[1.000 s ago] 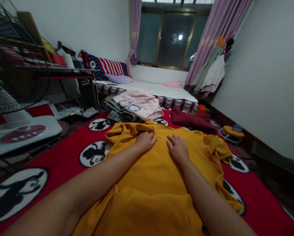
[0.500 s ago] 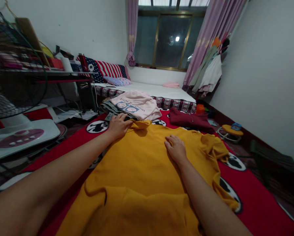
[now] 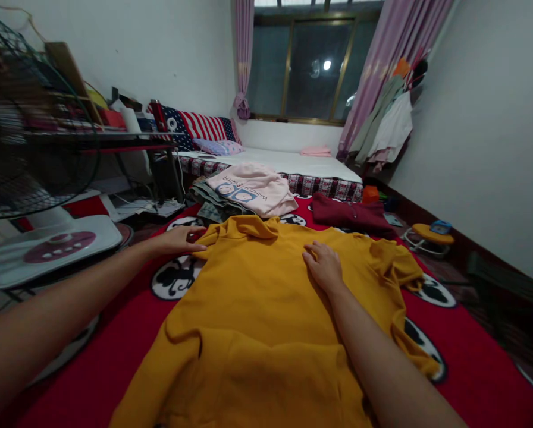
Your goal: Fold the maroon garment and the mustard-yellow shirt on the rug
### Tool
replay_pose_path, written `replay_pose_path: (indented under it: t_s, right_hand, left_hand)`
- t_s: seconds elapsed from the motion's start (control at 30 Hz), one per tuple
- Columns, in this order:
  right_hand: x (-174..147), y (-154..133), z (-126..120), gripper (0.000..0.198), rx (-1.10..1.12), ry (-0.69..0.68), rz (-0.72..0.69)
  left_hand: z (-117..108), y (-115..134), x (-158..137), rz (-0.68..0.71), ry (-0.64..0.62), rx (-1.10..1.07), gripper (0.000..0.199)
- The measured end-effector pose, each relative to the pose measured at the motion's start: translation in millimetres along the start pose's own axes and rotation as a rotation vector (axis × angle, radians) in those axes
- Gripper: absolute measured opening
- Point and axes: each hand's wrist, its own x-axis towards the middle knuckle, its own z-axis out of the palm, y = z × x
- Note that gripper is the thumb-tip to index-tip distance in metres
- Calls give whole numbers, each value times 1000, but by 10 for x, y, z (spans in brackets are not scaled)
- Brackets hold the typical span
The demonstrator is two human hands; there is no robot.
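A mustard-yellow long-sleeved top (image 3: 257, 285) lies spread over a red blanket (image 3: 128, 333) with black-and-white round patterns. Its folded-over edge bunches at the far left, and its right sleeve is crumpled. My left hand (image 3: 182, 239) is at the top's far left corner, thumb and fingers apart around the edge of the cloth, not closed on it. Resting on the middle right of the fabric, my right hand (image 3: 324, 266) has its fingers loosely stretched out and grips nothing. The lower part of the top runs out of view toward me.
Beyond the top are a pale pink printed garment (image 3: 257, 190) on folded greenish clothes (image 3: 217, 202), and a folded maroon garment (image 3: 353, 213). A fan (image 3: 30, 131) stands close on the left. A yellow stool (image 3: 431, 233) is at the right, near the wall.
My left hand has moved left from the top's upper edge to its far left corner, and its fingers have opened. My right hand stays on the fabric. The view has shifted slightly.
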Motion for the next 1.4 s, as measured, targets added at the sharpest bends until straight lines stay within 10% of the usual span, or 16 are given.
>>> replay_pose_path:
  t_s: [0.23,0.47,0.6,0.73,0.83,1.03,1.2,1.4]
  right_hand:
    - [-3,16,13,29,-7,21,-35]
    - [-3,42,32,28,42,46,-41]
    - [35,86,54,30,175,150,19]
    - [75,173,73,37,390,285,90]
    - [93,224,75,38,471,352,144]
    - [101,201,50,44,505,431,188]
    - [8,23,-74,30,346,437,173]
    - [-170,-357,-156,64,-20,26,-55]
  left_hand:
    - [236,328,-98,-85,34,174,51]
    - [-363,1252,35,-141,176,626,16]
    - [-382,2006,90,187,513,688,28]
    - [122,2387,-30,847,330,530,48]
    - [433,2273,-207,942,55,523,42]
    - [302,1580,-540,279,-108,696,34]
    - [89,1113,-808,38,-564,561,49]
    - [3,1017,-1172,-91,-819,298,35]
